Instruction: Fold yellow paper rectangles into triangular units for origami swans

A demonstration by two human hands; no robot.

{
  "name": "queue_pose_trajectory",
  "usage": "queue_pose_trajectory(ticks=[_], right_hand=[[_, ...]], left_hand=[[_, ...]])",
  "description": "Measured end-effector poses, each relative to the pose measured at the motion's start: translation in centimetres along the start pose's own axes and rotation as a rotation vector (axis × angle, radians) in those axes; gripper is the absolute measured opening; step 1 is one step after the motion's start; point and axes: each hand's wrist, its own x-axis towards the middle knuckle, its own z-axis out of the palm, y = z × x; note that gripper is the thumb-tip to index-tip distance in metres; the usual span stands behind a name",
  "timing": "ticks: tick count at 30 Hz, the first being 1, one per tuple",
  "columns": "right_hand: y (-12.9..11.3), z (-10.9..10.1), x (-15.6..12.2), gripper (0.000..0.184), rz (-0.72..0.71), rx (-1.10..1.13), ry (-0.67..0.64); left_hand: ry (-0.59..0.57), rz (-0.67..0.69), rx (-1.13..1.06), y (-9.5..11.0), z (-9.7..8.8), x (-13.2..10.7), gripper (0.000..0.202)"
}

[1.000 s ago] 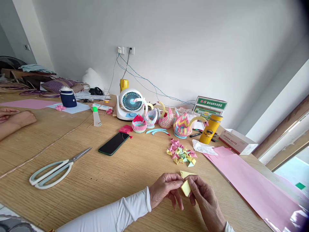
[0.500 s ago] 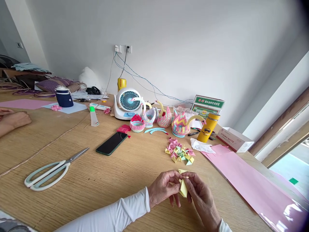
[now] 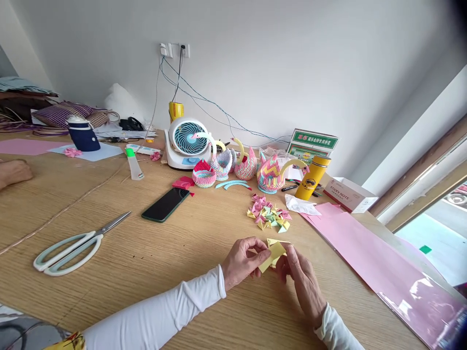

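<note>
My left hand (image 3: 242,262) and my right hand (image 3: 299,277) meet just above the wooden table (image 3: 153,253), near its front edge. Both pinch a small yellow paper (image 3: 273,253), partly folded, between thumb and fingers. A second yellow slip peeks out under it. Just beyond my hands lies a heap of several folded paper pieces (image 3: 268,218) in pink, yellow and green.
Pale green scissors (image 3: 69,244) lie at the left, a dark phone (image 3: 166,204) in the middle. Paper swans (image 3: 270,176), a small fan (image 3: 184,143), a yellow flask (image 3: 310,183) and a sticky-note box (image 3: 348,193) stand behind. Pink sheets (image 3: 379,272) cover the right. Another person's hand (image 3: 12,171) rests far left.
The view has shifted left and down. My hands have turned the yellow paper from edge-on to a flatter, tilted position, still held between both.
</note>
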Motion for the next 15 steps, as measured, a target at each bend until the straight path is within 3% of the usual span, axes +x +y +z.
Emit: queue_pose_trajectory(ticks=[5, 10, 15], right_hand=[[0.4, -0.3, 0.2, 0.028, -0.053, -0.050, 0.034], [1.2, -0.6, 0.1, 0.014, -0.210, -0.089, 0.123], [0.6, -0.8, 0.0, 0.014, -0.397, -0.266, 0.134]], left_hand=[[0.058, 0.061, 0.132, 0.1, 0.1, -0.2, 0.032], [0.205, -0.012, 0.132, -0.1, -0.3, 0.2, 0.037], [-0.042, -0.091, -0.056, 0.3, -0.3, 0.2, 0.037]])
